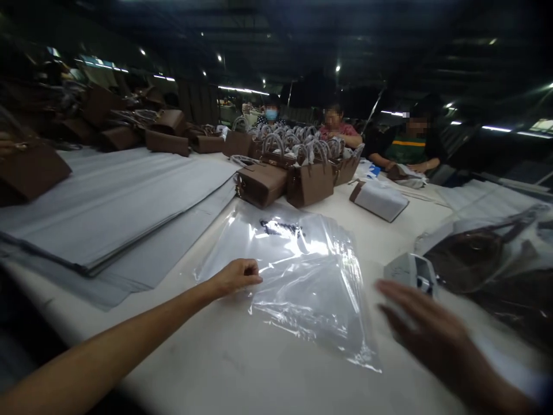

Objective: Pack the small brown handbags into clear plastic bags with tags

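Hands (right one blurred) flank clear plastic bags.

You face clear plastic bags printed in black, flat greyish-white sheets on the left, boxy brown handbags farther off, and a dark-green, yellow-striped garment far right.

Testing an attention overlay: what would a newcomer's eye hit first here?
The glaring clear plastic in mid-picture, with the left hand at its left edge. Just beyond it, the crowd of brown handbags. Then the right hand, blurred at lower right.
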The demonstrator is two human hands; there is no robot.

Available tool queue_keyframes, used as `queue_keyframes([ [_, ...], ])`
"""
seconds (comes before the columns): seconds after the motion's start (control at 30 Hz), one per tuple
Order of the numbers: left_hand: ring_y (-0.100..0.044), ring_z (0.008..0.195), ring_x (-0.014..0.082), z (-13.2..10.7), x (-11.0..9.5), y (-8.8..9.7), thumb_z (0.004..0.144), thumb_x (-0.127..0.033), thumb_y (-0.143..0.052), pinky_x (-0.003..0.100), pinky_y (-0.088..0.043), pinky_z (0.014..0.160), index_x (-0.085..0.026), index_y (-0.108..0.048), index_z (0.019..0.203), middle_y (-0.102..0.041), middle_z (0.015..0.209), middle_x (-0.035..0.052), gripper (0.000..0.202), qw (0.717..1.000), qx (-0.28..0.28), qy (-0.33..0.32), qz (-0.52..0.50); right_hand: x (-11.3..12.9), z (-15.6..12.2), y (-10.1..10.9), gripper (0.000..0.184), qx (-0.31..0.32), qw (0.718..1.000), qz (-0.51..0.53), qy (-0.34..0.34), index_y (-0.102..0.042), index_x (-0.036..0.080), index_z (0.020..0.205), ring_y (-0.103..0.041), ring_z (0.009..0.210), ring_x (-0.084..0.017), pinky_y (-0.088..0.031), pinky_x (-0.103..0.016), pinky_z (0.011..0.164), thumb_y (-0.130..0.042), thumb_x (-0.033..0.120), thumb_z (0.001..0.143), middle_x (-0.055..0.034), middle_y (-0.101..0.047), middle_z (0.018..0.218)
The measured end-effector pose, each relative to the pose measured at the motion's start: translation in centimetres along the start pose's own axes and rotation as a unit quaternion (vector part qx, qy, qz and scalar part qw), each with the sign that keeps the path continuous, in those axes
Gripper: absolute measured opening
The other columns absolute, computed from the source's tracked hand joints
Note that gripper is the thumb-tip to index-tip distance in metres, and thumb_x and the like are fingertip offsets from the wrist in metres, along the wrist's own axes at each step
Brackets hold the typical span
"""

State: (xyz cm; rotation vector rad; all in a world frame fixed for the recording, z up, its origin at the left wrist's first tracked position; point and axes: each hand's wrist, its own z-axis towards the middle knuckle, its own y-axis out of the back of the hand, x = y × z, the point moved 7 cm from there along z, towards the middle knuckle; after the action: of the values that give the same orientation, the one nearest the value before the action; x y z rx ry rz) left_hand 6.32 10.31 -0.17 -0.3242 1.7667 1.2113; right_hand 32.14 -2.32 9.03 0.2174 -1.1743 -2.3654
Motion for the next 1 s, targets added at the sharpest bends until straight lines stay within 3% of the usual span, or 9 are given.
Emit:
queue_keyframes([
  [0.13, -0.047, 0.057, 0.0099, -0.5, -0.9, -0.1, 0.076, -0.035, -0.052, 0.019, -0.038, 0.054, -0.015, -0.060, 0.081, -0.051, 0.060, -0.0042, 0.022, 1.000, -0.004, -0.022, 0.013, 9.2, 2.1, -7.9, 0.035, 0.086, 0.978, -0.039, 0.184, -0.050, 0.014, 0.118, -0.048, 0.109, -0.020, -0.043, -0.034, 0.093, -0.051, 0.021, 0.083, -0.0082, -0.055, 0.117],
  [0.27, -0.053, 0.061, 0.0109, -1.0, -1.6, -0.3, 0.079, -0.030, -0.050, 0.019, -0.040, 0.059, -0.016, -0.064, 0.069, -0.058, 0.062, -0.0025, 0.022, 0.997, -0.020, -0.046, 0.058, 10.9, 5.1, -13.0, 0.019, 0.070, 0.971, -0.162, 0.160, -0.061, 0.014, 0.088, -0.054, 0.091, -0.022, -0.042, -0.042, 0.085, -0.046, 0.005, 0.079, -0.0084, -0.062, 0.092],
  [0.37, -0.055, 0.066, 0.0126, -1.2, -2.5, 0.7, 0.082, -0.026, -0.045, 0.022, -0.042, 0.064, -0.016, -0.061, 0.072, -0.060, 0.068, 0.0001, 0.022, 0.987, -0.106, -0.058, 0.106, 10.9, 4.1, -12.6, 0.021, 0.085, 0.973, -0.191, 0.102, -0.054, 0.015, 0.060, -0.053, 0.065, -0.020, -0.045, -0.039, 0.068, -0.046, -0.001, 0.071, -0.0054, -0.054, 0.061],
  [0.5, -0.055, 0.070, 0.0144, -1.7, -4.8, 1.0, 0.090, -0.023, -0.032, 0.027, -0.043, 0.066, -0.016, -0.056, 0.081, -0.058, 0.077, 0.0041, 0.027, 0.957, -0.221, -0.091, 0.166, 11.4, -1.2, -10.7, 0.023, 0.191, 0.953, -0.235, -0.028, -0.056, 0.017, 0.062, -0.055, 0.058, -0.021, -0.044, -0.035, 0.056, -0.047, -0.004, 0.066, -0.0049, -0.056, 0.059],
  [0.6, -0.053, 0.060, 0.0123, -2.4, -7.8, -1.4, 0.089, -0.019, -0.033, 0.023, -0.041, 0.054, -0.016, -0.056, 0.083, -0.057, 0.075, 0.0022, 0.024, 0.935, -0.224, -0.169, 0.216, 12.4, -4.0, -9.4, 0.014, 0.258, 0.940, -0.206, -0.082, -0.061, 0.019, 0.076, -0.058, 0.053, -0.019, -0.040, -0.027, 0.043, -0.053, 0.009, 0.072, -0.0028, -0.060, 0.061],
  [0.7, -0.046, 0.046, 0.0106, -4.1, -11.3, -4.2, 0.084, -0.013, -0.039, 0.022, -0.032, 0.041, -0.017, -0.054, 0.073, -0.052, 0.062, -0.0016, 0.019, 0.903, -0.198, -0.268, 0.270, 13.2, -2.8, -8.0, 0.018, 0.253, 0.955, -0.140, -0.070, -0.060, 0.022, 0.094, -0.060, 0.057, -0.016, -0.043, -0.024, 0.043, -0.046, 0.023, 0.083, -0.0039, -0.065, 0.077],
  [0.87, -0.046, 0.045, 0.0113, -7.9, -14.8, -3.6, 0.080, -0.005, -0.043, 0.023, -0.032, 0.041, -0.015, -0.056, 0.090, -0.050, 0.060, -0.0030, 0.020, 0.822, -0.218, -0.389, 0.353, 8.1, -0.6, -7.9, 0.045, 0.296, 0.906, -0.215, -0.215, -0.049, 0.018, 0.123, -0.050, 0.110, -0.034, -0.052, -0.037, 0.064, -0.042, 0.009, 0.079, -0.0189, -0.046, 0.127],
  [0.93, -0.044, 0.044, 0.0100, -8.7, -14.7, -1.9, 0.081, -0.006, -0.046, 0.022, -0.032, 0.041, -0.015, -0.056, 0.097, -0.050, 0.060, -0.0032, 0.021, 0.790, -0.272, -0.385, 0.393, 5.8, -1.5, -7.5, 0.051, 0.307, 0.871, -0.241, -0.298, -0.032, 0.016, 0.135, -0.052, 0.107, -0.036, -0.052, -0.038, 0.057, -0.039, 0.020, 0.085, -0.0241, -0.034, 0.135],
  [1.0, -0.042, 0.043, 0.0083, -8.8, -13.8, -0.8, 0.081, -0.006, -0.048, 0.020, -0.031, 0.041, -0.016, -0.056, 0.095, -0.051, 0.062, -0.0032, 0.020, 0.781, -0.301, -0.360, 0.412, 5.1, -2.6, -7.5, 0.047, 0.322, 0.853, -0.237, -0.335, -0.033, 0.013, 0.134, -0.063, 0.086, -0.030, -0.052, -0.038, 0.055, -0.034, 0.022, 0.088, -0.0257, -0.045, 0.126],
])
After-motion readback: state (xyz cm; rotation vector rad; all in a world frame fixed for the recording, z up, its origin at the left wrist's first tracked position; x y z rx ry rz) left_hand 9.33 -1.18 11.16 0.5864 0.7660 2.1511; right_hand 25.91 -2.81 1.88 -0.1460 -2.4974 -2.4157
